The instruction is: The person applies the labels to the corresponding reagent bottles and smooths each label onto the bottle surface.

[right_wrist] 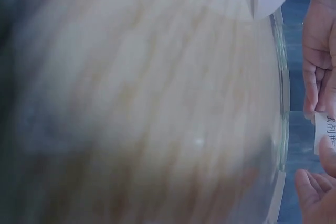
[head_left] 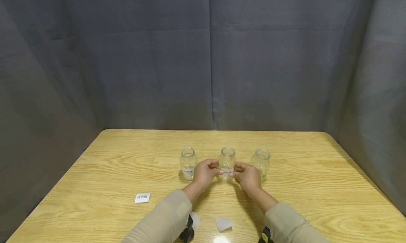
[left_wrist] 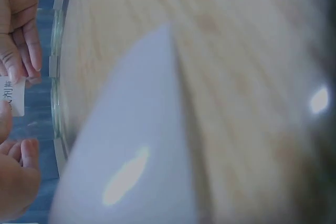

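Three clear round glass jars stand in a row on the table. Around the middle jar (head_left: 227, 159) are both hands, their fingers at its two sides. A white label (head_left: 226, 170) with dark characters lies across its front. My left hand (head_left: 203, 173) has its thumb at the label's left end. From the other side my right hand (head_left: 250, 178) sets its thumb on the right end. The left jar (head_left: 188, 162) bears a similar label (head_left: 188, 171). Partly covered by the right hand, the right jar (head_left: 262, 162) shows no label on its visible part.
A loose printed label (head_left: 142, 198) lies on the wooden table (head_left: 104, 172) at the left. Two blank white paper pieces lie near the front: one (head_left: 224, 224) between the forearms, the other (head_left: 195, 220) by the left wrist. Grey cloth (head_left: 158, 59) hangs behind.
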Motion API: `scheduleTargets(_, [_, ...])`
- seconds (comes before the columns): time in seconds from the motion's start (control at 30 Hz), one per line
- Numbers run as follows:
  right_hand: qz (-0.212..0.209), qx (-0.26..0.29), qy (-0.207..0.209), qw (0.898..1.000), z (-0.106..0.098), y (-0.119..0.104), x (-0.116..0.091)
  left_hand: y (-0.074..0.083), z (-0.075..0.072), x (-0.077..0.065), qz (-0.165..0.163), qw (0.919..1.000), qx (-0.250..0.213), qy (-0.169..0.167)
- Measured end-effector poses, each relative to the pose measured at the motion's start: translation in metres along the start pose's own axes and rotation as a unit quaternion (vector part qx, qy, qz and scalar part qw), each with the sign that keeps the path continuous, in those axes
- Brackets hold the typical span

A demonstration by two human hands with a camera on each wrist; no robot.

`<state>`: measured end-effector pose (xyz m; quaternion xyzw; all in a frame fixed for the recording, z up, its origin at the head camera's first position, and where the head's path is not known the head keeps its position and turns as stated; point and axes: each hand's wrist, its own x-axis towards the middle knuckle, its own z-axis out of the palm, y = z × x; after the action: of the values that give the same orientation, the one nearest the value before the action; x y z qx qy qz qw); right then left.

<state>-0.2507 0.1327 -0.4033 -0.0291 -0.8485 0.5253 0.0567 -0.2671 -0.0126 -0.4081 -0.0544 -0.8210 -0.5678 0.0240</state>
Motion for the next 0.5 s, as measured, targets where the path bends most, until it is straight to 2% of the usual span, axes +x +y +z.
scheduleTargets(0.23, [-0.006,-0.01,-0.001,1.0,-0.0028,-0.0008,-0.0007,0.0022,-0.0018,-0.0012,-0.004,1.0,0.0,-0.006])
scheduleTargets(0.5, [-0.006,0.018,-0.017,1.0,-0.003,0.0032,-0.0009,0.0024,-0.0038,-0.004,-0.006,0.9996,-0.024,-0.014])
